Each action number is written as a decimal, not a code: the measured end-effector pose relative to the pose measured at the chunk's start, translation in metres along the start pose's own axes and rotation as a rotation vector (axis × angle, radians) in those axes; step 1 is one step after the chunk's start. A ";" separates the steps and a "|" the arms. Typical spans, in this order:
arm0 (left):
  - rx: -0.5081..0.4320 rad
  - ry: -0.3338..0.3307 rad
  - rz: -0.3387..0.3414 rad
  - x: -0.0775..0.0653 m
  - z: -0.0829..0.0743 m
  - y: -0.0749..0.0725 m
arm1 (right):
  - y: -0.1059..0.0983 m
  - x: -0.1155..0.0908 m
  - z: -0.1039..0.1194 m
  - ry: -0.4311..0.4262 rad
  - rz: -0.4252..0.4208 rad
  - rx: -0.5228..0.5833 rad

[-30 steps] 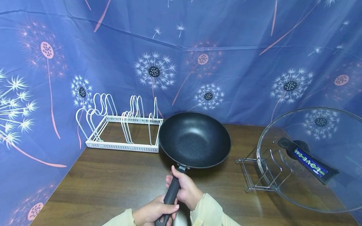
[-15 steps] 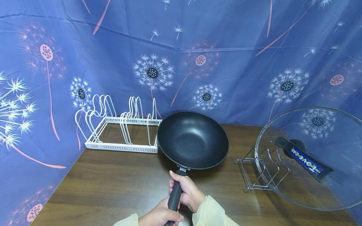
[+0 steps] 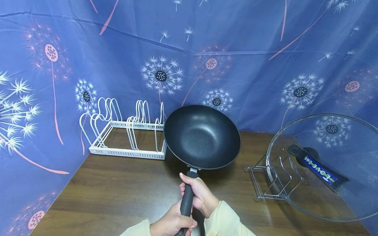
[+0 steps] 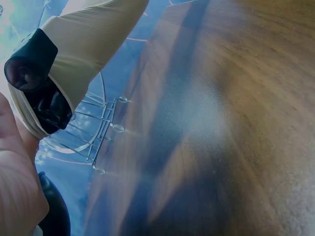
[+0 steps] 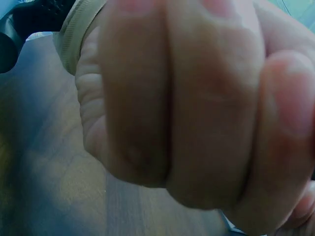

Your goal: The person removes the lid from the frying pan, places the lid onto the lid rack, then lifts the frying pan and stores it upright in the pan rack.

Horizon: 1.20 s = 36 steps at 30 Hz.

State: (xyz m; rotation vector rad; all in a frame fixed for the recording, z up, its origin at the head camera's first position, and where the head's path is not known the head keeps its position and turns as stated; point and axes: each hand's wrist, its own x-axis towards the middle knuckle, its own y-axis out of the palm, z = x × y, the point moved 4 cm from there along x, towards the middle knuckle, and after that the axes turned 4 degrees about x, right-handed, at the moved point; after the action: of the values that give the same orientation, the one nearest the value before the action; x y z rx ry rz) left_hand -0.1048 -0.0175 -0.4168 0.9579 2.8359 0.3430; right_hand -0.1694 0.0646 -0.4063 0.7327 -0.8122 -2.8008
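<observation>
Wok (image 3: 202,139), apparently mid-carry just right of the white wire rack (image 3: 127,153), has its handle (image 3: 187,200) gripped by my left hand (image 3: 172,222) and right hand (image 3: 202,194); moving it calls for firm grips.

Pan (image 3: 202,137) smooth, softly glossy; handle (image 3: 187,203) matt, apparently plastic; tabletop (image 3: 118,186) glossy, wood-grained; backdrop (image 3: 251,75) creased cloth.

My feed showed me a black wok (image 3: 202,137), a white pan rack (image 3: 127,153), a brown wood-grained table (image 3: 118,186), pale-yellow sleeves (image 3: 225,221) and a blue cloth (image 3: 254,85) patterned with white and coral dandelions (image 3: 160,76).
</observation>
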 end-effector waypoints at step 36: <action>0.159 0.133 -0.134 0.039 0.022 0.007 | -0.016 0.004 0.034 -0.009 -0.074 -0.153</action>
State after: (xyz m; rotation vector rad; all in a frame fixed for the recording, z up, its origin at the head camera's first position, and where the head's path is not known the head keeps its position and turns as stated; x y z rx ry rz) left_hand -0.1275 0.0159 -0.4379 0.7925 3.0687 0.1744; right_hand -0.1890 0.0934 -0.3917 0.7395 -0.5751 -2.8939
